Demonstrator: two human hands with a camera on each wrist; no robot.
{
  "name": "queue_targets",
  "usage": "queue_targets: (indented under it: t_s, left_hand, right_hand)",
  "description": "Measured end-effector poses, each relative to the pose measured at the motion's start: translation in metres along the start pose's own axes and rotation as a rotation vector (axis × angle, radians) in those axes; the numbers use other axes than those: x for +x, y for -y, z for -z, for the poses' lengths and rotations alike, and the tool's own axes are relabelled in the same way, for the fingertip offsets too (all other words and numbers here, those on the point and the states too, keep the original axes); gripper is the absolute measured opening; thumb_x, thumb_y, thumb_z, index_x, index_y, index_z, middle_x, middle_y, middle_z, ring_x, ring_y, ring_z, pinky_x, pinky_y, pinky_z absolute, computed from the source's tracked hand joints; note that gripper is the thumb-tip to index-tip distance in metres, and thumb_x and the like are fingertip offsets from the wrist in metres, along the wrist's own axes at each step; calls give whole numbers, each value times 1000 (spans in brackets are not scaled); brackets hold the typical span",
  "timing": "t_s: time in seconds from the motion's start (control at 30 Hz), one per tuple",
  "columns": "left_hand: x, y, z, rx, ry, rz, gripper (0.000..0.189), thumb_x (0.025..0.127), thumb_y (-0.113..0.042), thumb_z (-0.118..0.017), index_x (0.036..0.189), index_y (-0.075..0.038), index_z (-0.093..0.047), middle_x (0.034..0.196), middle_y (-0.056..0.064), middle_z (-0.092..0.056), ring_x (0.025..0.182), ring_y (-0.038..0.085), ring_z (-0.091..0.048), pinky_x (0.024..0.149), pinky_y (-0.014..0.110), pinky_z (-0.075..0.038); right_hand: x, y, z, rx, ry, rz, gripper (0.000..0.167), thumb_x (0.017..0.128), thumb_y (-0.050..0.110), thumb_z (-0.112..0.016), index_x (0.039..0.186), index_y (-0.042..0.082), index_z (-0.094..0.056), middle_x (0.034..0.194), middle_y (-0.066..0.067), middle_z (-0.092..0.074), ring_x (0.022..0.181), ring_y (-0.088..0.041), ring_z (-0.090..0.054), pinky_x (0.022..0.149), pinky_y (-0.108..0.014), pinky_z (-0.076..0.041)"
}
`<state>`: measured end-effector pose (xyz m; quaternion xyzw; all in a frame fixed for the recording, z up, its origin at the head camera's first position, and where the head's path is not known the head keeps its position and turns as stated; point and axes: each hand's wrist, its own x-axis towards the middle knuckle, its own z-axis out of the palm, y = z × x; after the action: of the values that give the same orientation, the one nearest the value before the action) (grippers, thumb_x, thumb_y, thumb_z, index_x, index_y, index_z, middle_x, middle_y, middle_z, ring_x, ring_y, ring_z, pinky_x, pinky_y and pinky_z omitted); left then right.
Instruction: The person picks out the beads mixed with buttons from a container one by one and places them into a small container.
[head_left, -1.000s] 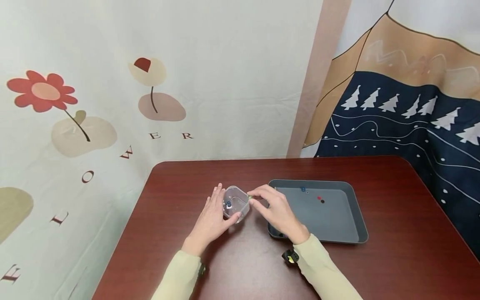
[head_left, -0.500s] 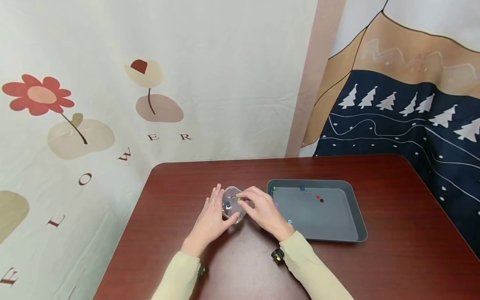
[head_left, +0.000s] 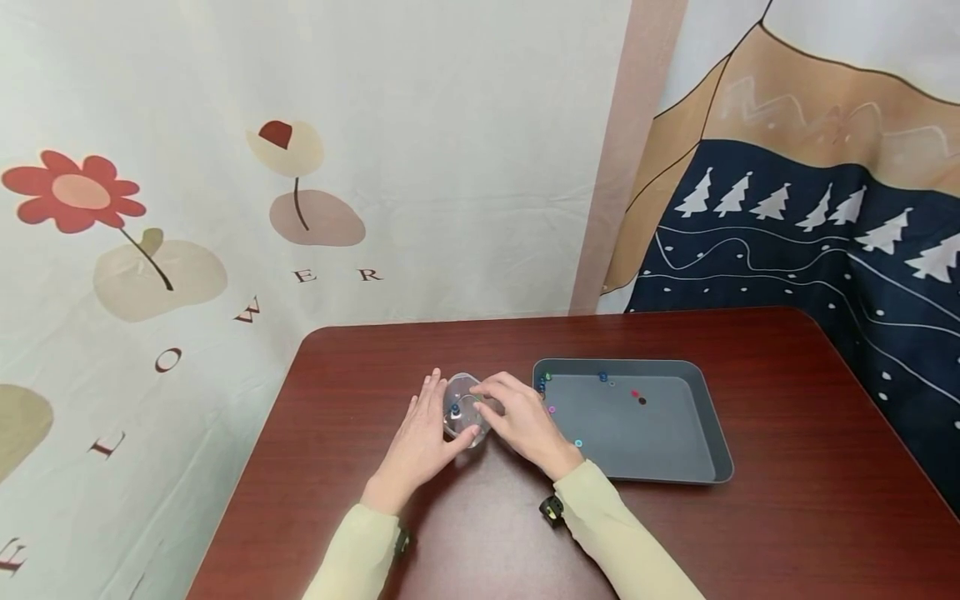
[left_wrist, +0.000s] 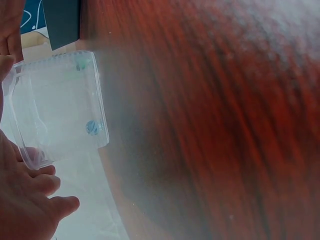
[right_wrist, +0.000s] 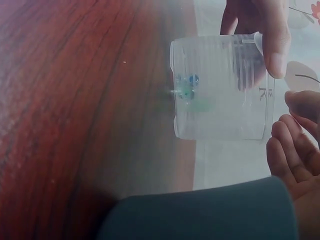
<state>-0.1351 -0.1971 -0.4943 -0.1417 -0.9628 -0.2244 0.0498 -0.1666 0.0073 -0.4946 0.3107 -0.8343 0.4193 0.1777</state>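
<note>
A clear plastic container point(head_left: 467, 423) stands on the table, its mouth facing up. My left hand point(head_left: 422, 440) holds it, fingers along its left side and thumb at the near rim. Inside, a blue bead point(left_wrist: 92, 127) lies at the bottom, and a blurred green bead point(right_wrist: 200, 104) shows low down. My right hand point(head_left: 527, 425) hovers over the right rim, thumb and index fingertip apart with nothing seen between them. In the right wrist view its fingers are loosely bent beside the container's mouth.
To the right lies a grey tray point(head_left: 652, 450). Scattered in it are several small beads, among them a blue bead point(head_left: 603, 377), a red bead point(head_left: 635, 392), a dark bead point(head_left: 642, 402) and a light blue ring point(head_left: 578, 443). A printed curtain point(head_left: 450, 167) hangs behind the table.
My right hand has moved left from the container's edge to over its mouth and let go of the green bead, which is now inside. The left hand stays put.
</note>
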Motion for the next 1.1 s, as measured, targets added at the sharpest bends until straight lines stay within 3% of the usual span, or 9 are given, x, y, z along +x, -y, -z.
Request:
queue_targets:
  t_s: [0.3,0.63,0.93,1.1]
  left_hand:
    - [0,1,0,11,7,4,94,93,-53,-69,154,9,-35,167,25,-24,155,40,-23,121,60,-26]
    - [1,2,-1,11,0,0,95,92,-53,-70,154,9,-35,166,26,-25,154,41,-24,121,60,-27]
    - [1,3,-2,5,0,0,95,91,-53,-70,154,9,-35,167,25,-24,154,41,-24,121,59,-26]
    - [2,2,-3,2,4,5,95,92,-54,-69,155,8,-35,167,24,-24,155,40,-23,122,58,-25]
  right_hand:
    - [-4,5,6,21,-23,14,17,93,12,-78,110,9,-79,110,1,-71,96,-13,-68,80,-30,-58]
    - [-11,10,31,34,-76,-19,22,92,12,-80,113,12,-77,113,2,-70,104,-14,-68,86,-36,-58]
    - [-20,9,60,33,-118,-69,27,94,16,-78,120,16,-75,121,1,-69,106,-15,-66,71,-31,-56]
    - [-25,6,78,19,-111,-99,34,94,18,-78,127,14,-73,131,0,-67,119,-19,-65,85,-43,-60]
